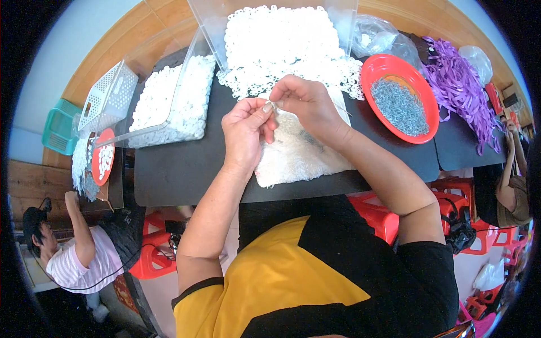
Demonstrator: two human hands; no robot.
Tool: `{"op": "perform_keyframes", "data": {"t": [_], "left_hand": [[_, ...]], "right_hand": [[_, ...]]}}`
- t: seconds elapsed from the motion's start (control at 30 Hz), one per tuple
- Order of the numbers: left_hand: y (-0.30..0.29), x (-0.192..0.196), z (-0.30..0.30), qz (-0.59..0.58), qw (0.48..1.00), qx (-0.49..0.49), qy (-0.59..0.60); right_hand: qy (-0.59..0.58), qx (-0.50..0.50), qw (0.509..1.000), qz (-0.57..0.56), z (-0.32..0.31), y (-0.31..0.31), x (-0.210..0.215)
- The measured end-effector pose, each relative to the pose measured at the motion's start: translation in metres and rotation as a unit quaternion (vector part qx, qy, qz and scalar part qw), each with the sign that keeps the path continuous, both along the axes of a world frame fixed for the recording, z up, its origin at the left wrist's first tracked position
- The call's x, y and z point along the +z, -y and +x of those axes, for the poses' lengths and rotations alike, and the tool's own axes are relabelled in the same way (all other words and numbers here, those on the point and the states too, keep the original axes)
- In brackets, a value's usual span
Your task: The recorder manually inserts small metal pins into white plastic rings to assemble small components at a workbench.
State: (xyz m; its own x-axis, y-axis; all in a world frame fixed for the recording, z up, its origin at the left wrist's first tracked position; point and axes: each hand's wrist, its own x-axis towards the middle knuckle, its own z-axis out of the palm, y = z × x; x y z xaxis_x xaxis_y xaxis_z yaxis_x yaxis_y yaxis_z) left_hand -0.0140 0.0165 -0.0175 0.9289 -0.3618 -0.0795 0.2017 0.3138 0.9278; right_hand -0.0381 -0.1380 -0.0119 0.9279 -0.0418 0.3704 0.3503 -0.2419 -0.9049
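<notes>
My left hand and my right hand meet over the table, fingertips pinched together. Between them is a small white plastic piece, mostly covered by thumbs and fingers. Under my hands lies a cream fluffy cloth with greyish smudges. A thin metal rod shows beside my right wrist; whether it lies down or is held, I cannot tell. Just beyond my hands, loose white plastic rings spread out from a clear bin heaped with similar white pieces.
A red bowl of small grey metal parts stands right, near purple ribbons and clear plastic bags. Left, another clear bin holds white pieces, beside a white basket. A co-worker sits left; another person's arms show right.
</notes>
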Motion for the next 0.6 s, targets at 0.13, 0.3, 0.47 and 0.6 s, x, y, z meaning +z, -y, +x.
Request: {"op": "perform_keyframes", "data": {"t": [0.13,0.3,0.47,0.6], "left_hand": [[-0.0023,-0.0021,0.0007,0.004,1.000,0.003,0.000],[-0.0023,-0.0003,-0.0004,0.001,1.000,-0.002,-0.001],[-0.0017,-0.0022,-0.0012,-0.021,1.000,-0.005,-0.005],[-0.0010,-0.0072,-0.0005,-0.023,1.000,0.002,-0.009]], "right_hand": [[-0.003,-0.004,1.000,0.007,-0.0016,-0.0029,0.0014],[-0.005,-0.011,1.000,0.014,-0.0026,-0.0012,0.0002],[-0.006,-0.009,1.000,0.005,-0.0032,-0.0034,0.0006],[0.018,-0.002,1.000,-0.017,-0.0032,-0.0063,-0.0022]]}}
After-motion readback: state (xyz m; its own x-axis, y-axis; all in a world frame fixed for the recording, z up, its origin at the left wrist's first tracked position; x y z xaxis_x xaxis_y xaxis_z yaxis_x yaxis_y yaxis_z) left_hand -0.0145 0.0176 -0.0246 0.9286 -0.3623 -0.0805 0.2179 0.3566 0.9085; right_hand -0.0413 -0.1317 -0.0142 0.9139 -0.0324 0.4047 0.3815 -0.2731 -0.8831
